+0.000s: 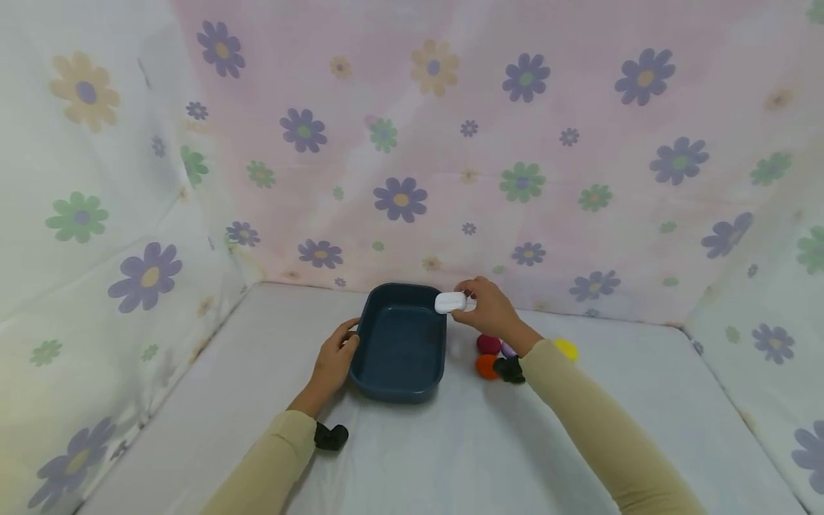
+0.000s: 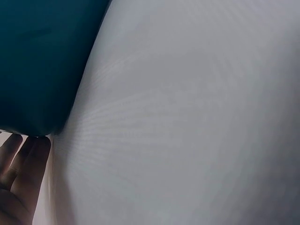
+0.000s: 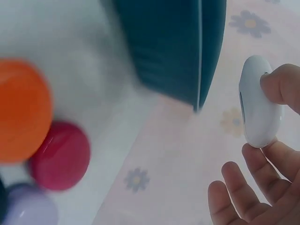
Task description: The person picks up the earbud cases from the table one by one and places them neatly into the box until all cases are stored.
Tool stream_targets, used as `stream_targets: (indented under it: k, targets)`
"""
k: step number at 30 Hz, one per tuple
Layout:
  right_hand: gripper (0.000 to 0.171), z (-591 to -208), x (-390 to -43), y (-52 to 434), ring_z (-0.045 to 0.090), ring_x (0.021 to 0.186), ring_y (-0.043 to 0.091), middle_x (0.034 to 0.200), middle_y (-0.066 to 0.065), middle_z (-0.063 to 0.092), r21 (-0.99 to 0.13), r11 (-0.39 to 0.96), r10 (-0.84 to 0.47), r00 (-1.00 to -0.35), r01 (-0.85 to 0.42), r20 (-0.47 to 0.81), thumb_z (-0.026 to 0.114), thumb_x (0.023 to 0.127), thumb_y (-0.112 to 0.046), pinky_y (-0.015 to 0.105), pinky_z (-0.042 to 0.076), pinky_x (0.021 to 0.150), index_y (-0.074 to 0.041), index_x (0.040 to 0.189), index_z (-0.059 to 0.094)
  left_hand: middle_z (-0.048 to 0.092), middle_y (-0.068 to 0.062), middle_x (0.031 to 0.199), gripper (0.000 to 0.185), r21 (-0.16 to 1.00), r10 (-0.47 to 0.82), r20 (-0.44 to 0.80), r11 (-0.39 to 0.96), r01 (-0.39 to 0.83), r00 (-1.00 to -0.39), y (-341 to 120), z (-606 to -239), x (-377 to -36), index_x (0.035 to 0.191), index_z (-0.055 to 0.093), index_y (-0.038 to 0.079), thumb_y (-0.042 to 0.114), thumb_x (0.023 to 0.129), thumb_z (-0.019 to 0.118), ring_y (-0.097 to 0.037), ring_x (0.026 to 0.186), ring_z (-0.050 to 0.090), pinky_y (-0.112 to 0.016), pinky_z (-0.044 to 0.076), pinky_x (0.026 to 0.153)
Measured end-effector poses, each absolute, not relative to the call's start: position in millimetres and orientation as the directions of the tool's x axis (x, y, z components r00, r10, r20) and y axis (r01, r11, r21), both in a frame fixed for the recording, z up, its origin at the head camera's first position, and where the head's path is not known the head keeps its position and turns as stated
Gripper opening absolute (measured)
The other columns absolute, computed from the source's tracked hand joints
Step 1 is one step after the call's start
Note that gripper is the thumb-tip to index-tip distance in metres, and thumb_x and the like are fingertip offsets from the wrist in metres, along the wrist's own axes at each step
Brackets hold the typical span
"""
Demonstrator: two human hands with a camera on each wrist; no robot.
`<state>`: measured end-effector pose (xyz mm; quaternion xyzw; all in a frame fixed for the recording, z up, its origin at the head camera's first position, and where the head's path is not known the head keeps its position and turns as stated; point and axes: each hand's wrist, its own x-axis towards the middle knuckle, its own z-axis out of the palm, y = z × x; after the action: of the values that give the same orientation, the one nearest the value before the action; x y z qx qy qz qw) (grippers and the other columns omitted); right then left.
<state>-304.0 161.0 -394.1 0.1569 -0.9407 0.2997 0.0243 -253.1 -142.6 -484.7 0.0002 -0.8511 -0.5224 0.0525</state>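
Observation:
A dark blue rectangular tub [image 1: 400,343] stands on the white sheet, nothing visible inside it. My left hand [image 1: 335,357] rests flat against the tub's left wall, fingers [image 2: 23,159] straight beside its dark side [image 2: 42,65]. My right hand [image 1: 489,307] pinches a small white oval piece [image 1: 450,302] just above the tub's far right corner. In the right wrist view the white piece [image 3: 258,101] sits between thumb and fingertips, next to the tub's rim [image 3: 199,51].
Round pieces lie to the right of the tub: a magenta one [image 1: 488,344], an orange one [image 1: 486,366], a lilac one [image 1: 508,350] and a yellow one [image 1: 566,348]. Flowered cloth walls [image 1: 412,164] close in the back and both sides.

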Motion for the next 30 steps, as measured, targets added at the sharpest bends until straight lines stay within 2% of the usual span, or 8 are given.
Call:
stream_targets:
  k: [12,21,30]
  targets:
    - [0.045,-395,-288,223,0.052,0.107,0.030,0.116,0.012,0.057,-0.537,0.808,-0.232,-0.969,-0.243,0.090,0.075,0.081,-0.024,0.050,0.047,0.094,-0.010,0.121,0.060,0.063,-0.011,0.122,0.042,0.891,-0.055,0.092,0.449,0.057,-0.994,-143,-487,-254,0.141,0.048,0.022,0.025,0.100,0.043,-0.025,0.102,0.058,-0.039,0.043,0.089]
    - [0.043,-401,-269,264,0.052,0.106,0.034,0.114,0.015,0.057,-0.482,0.846,-0.202,-0.973,-0.229,0.108,0.074,0.082,-0.022,0.053,0.048,0.090,-0.008,0.121,0.060,0.062,-0.012,0.124,0.041,0.889,-0.050,0.087,0.455,0.055,-0.995,-143,-485,-254,0.141,0.048,0.024,0.026,0.100,0.043,-0.027,0.107,0.059,-0.044,0.044,0.093]
    - [0.043,-410,-247,300,0.054,0.104,0.038,0.110,0.017,0.058,-0.453,0.853,-0.229,-0.965,-0.260,0.124,0.074,0.082,-0.021,0.054,0.048,0.087,-0.004,0.119,0.061,0.063,-0.009,0.122,0.041,0.885,-0.058,0.081,0.462,0.045,-0.995,-143,-487,-254,0.140,0.049,0.025,0.027,0.099,0.043,-0.025,0.102,0.058,-0.040,0.043,0.090]
